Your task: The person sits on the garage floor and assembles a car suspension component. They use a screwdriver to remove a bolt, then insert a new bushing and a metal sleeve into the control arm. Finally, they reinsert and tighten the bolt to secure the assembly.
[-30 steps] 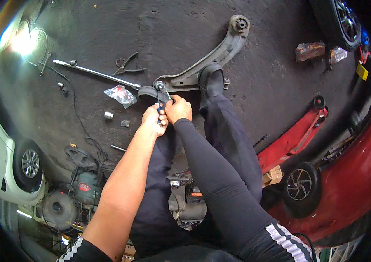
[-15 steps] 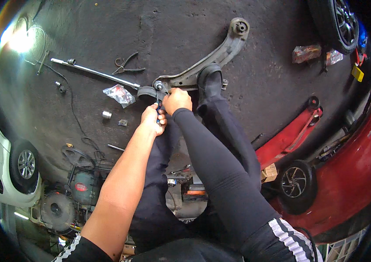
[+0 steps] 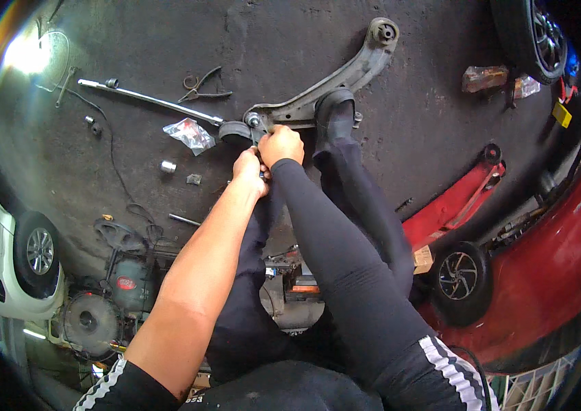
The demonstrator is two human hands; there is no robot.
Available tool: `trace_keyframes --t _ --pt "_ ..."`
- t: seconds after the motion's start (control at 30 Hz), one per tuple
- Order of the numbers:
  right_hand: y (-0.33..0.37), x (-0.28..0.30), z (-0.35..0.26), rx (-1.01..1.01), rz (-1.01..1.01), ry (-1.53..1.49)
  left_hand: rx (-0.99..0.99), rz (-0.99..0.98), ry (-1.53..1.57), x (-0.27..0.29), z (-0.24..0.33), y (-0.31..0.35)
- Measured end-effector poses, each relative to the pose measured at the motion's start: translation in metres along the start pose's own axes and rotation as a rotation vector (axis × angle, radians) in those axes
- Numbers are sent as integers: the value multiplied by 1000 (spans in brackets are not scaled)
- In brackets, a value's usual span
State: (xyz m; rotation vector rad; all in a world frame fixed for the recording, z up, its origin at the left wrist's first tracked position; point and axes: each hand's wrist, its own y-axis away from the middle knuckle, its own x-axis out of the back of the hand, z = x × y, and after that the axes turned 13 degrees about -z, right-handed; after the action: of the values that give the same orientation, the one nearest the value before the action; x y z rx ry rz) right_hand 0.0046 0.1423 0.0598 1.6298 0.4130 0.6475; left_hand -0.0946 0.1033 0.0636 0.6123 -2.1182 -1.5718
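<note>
A: What lies to the left of the hands?

B: Far to the left, a long metal bar (image 3: 150,100) lies on the floor (image 3: 167,41), with pliers (image 3: 203,83) behind it. Nearer, a small plastic bag (image 3: 191,133) and a small metal sleeve (image 3: 167,166).

A: And the hands?

B: The left hand (image 3: 249,170) and the right hand (image 3: 281,145) are close together, touching. Both are closed around a small tool; I cannot tell exactly which tool, it is mostly hidden. The right hand is slightly nearer to the part.

A: Where is the part?

B: The control arm (image 3: 331,85) lies flat, just ahead of the hands. Its long axis runs from the joint end (image 3: 255,121), directly in front of the fingers, away to the upper right, to the bushing eye (image 3: 383,32).

A: Anything in the way?

B: The person's shoe (image 3: 335,113) stands on the arm, just right of the hands. Further right, well apart, a red floor jack (image 3: 458,198).
</note>
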Motion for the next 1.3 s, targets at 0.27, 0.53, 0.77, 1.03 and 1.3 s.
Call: trace_keyframes --t 0.27,0.53,0.77,1.03,1.3 --pt "-1 -16 6 2 20 -57 0 2 -69 6 2 -1" --pt "2 -3 24 5 -8 20 -2 -45 50 11 4 11" --pt "-13 20 28 147 -1 103 16 -64 87 17 5 11" --pt "-41 45 -6 338 -70 520 16 -80 161 14 4 13" --pt "-43 53 -46 494 -162 848 40 -76 195 20 5 12"
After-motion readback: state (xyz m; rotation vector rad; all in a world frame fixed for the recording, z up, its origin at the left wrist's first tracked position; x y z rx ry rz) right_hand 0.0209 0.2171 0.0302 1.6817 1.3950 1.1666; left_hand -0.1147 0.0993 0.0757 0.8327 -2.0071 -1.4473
